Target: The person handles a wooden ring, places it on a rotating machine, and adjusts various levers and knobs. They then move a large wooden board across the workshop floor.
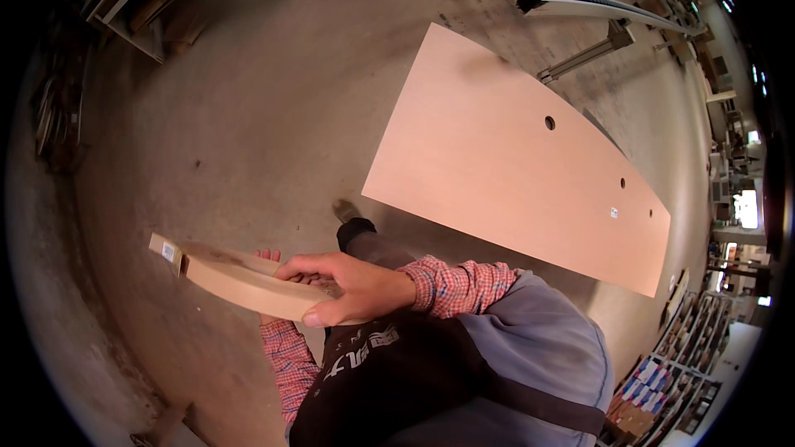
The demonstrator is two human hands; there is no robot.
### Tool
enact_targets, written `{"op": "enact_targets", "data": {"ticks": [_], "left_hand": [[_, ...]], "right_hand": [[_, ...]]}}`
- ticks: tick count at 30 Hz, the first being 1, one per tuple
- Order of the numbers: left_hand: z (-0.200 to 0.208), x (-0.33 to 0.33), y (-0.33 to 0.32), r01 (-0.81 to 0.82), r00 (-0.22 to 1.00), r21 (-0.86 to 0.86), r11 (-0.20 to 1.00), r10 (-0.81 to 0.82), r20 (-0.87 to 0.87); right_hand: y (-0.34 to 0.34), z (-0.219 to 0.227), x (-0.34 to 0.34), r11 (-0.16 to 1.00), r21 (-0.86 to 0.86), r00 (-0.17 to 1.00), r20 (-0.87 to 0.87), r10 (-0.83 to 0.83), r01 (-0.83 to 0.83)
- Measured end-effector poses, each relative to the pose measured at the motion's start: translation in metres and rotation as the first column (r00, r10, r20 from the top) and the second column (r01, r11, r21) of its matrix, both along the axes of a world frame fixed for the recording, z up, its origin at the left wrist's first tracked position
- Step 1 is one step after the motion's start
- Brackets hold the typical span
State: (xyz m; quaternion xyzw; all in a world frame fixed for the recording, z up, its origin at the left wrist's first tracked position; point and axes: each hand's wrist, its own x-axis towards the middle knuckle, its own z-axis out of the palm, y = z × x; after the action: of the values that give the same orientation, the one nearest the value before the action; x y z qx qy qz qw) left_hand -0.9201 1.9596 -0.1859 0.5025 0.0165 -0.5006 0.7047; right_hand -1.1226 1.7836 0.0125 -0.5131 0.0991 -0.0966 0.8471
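Note:
In front of my waist I hold a curved, light wooden piece (248, 288) with a smooth, pale edge. My right hand (364, 285) grips its near right end, thumb on the outer edge and fingers over the top. Behind the piece is my left hand (268, 256); only its fingertips and wrist show, and it supports the far side. At the left end of the piece sits a short wooden block or end (166, 252) with a white label. Whether the two are joined, I cannot tell.
To the right, a large pale panel (497, 165) with round holes lies raised above the floor. Beyond it runs a metal rail (613, 7) with orange parts. A shelf or cart (132, 8) stands at far left, and loaded racks (679, 372) at lower right.

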Motion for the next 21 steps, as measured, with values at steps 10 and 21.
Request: {"op": "enact_targets", "data": {"ticks": [10, 21], "left_hand": [[0.052, 0.138, -0.058, -0.150, 0.971, 0.334, 0.930, 0.076, 0.226], [0.053, 0.332, -0.095, -0.112, 0.664, 0.413, 0.904, -0.241, 0.707]], "right_hand": [[-0.101, -0.039, 0.188, 0.938, -0.133, 0.898, 0.271, 0.345, -0.320], [-0.181, -0.060, 0.372, 0.909, 0.123, 0.918, 0.041, 0.395, -0.397]]}}
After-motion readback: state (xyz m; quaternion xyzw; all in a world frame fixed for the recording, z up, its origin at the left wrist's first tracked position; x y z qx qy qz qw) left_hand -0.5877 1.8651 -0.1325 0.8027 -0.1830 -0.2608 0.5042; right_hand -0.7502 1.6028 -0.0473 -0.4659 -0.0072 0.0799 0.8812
